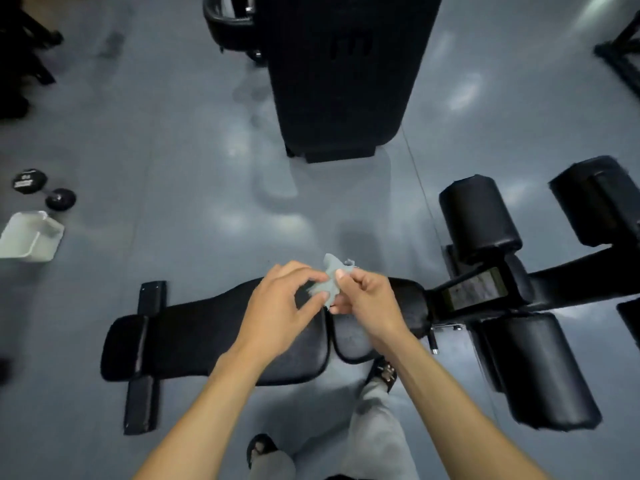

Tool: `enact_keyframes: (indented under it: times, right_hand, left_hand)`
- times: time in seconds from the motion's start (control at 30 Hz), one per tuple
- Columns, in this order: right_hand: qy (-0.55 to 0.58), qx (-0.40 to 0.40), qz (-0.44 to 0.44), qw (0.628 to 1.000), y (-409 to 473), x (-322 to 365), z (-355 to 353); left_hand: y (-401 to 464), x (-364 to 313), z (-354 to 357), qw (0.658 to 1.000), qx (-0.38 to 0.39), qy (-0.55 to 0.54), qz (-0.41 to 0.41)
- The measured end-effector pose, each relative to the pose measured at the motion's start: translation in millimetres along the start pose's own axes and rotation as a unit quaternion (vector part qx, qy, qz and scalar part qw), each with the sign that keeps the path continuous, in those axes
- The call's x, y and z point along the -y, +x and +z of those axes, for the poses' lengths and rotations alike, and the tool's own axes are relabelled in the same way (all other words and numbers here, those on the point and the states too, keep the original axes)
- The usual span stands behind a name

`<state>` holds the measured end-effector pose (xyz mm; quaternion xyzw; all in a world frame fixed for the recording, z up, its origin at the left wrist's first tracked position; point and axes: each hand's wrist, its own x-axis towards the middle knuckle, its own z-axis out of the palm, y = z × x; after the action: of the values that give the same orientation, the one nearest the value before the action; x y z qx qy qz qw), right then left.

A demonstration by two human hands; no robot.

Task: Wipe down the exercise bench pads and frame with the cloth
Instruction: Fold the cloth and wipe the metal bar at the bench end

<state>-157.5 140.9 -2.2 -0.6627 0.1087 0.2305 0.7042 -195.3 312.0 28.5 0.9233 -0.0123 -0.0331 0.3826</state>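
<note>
A black exercise bench lies across the floor below me, its long back pad [194,337] to the left and its shorter seat pad [405,296] to the right. Black roller pads [481,216] and the frame [571,275] sit at the right end. I hold a small grey cloth [330,282] above the gap between the two pads. My left hand [280,306] pinches its left edge with the fingertips. My right hand [367,299] grips its right side between thumb and fingers. The cloth is bunched and raised clear of the pads.
A tall black machine [339,74] stands straight ahead. On the grey floor at the left are a white tub [29,237] and a black dumbbell [41,188]. My legs and sandalled feet [382,372] stand just behind the bench. More black equipment fills the upper corners.
</note>
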Motion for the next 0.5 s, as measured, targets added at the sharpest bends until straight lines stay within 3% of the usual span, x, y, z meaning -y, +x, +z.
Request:
enact_keyframes:
  times: [0.27, 0.5]
  right_hand:
    - [-0.038, 0.162, 0.058, 0.984, -83, -34, 229]
    - [-0.072, 0.246, 0.130, 0.958, -107, -67, 357]
  left_hand:
    - [-179, 141, -121, 0.984, -0.138, 0.066, -0.088]
    - [-265, 214, -183, 0.958, -0.208, 0.016, -0.198]
